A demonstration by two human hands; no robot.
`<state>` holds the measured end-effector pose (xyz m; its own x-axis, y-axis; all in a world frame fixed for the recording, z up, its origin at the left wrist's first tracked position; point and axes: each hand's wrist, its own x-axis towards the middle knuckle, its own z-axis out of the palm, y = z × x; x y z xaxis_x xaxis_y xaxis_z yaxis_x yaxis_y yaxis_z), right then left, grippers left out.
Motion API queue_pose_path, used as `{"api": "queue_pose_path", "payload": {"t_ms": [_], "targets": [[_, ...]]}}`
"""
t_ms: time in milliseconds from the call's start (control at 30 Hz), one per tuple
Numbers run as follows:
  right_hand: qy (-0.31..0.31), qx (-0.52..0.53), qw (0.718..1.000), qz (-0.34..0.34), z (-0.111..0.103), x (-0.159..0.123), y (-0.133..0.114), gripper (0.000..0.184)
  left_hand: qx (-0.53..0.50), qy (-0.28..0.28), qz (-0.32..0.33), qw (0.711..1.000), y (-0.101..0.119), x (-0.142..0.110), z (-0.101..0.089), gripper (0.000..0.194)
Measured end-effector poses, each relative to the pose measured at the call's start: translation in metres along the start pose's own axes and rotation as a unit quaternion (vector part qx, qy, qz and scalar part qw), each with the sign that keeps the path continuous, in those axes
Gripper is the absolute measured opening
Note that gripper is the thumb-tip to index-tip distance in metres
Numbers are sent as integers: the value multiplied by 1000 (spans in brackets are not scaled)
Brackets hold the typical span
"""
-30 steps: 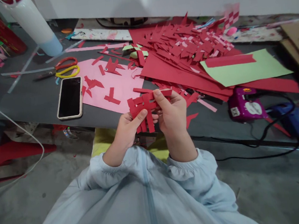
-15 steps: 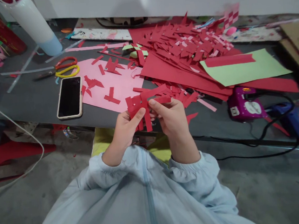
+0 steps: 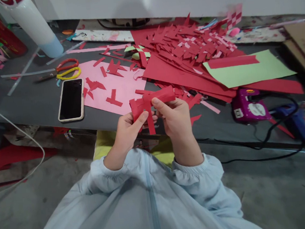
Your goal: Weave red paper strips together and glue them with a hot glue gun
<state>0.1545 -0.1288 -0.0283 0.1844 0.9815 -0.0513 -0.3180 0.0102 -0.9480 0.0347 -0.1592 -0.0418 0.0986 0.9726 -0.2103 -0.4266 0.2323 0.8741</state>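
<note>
Between my hands is a piece of woven red paper strips (image 3: 148,104), held just above the table's front edge. My left hand (image 3: 128,129) pinches its left side, thumb on top and fingers beneath. My right hand (image 3: 176,117) grips the strips at the right side between thumb and fingers. One strip end hangs down between the hands; another sticks out to the upper right. Beyond them lies a pink sheet (image 3: 128,84) bearing red paper scraps and a small red paper fish (image 3: 114,68) with an eye.
Left on the dark table (image 3: 38,100) are a phone (image 3: 71,100), scissors (image 3: 67,69), a white bottle (image 3: 36,28) and a red can (image 3: 6,36). A heap of red woven paper (image 3: 188,40), a green sheet (image 3: 256,74), a purple box (image 3: 250,107) and a blue glue gun (image 3: 296,122) are at right.
My right thumb has shifted left and down along the woven paper. The right-hand strips have come together, and the upper one now angles up to the right. My left hand keeps its pinch.
</note>
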Motion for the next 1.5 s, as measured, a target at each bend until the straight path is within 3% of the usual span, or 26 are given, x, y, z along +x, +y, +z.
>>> {"api": "queue_pose_path", "payload": {"t_ms": [133, 433, 800, 967, 1233, 1500], "targets": [[-1, -14, 1000, 20, 0, -3, 0, 26, 22, 12, 6, 1000, 2, 0, -2, 42], [2, 6, 1000, -15, 1, -4, 0, 23, 38, 23, -2, 999, 4, -2, -3, 31], [20, 9, 999, -34, 0, 0, 5, 22, 71, 2, 26, 997, 4, -3, -5, 36], [9, -15, 1000, -15, -3, 0, 1, 31, 66, 3, 6, 998, 8, -4, -4, 40], [-121, -29, 986, 113, -6, 1, 0, 50, 35, -50, -7, 998, 7, -4, -6, 36], [-119, -17, 981, 151, -5, -1, 4, 48, 0, 21, 41, 999, 8, -2, -6, 33]]}}
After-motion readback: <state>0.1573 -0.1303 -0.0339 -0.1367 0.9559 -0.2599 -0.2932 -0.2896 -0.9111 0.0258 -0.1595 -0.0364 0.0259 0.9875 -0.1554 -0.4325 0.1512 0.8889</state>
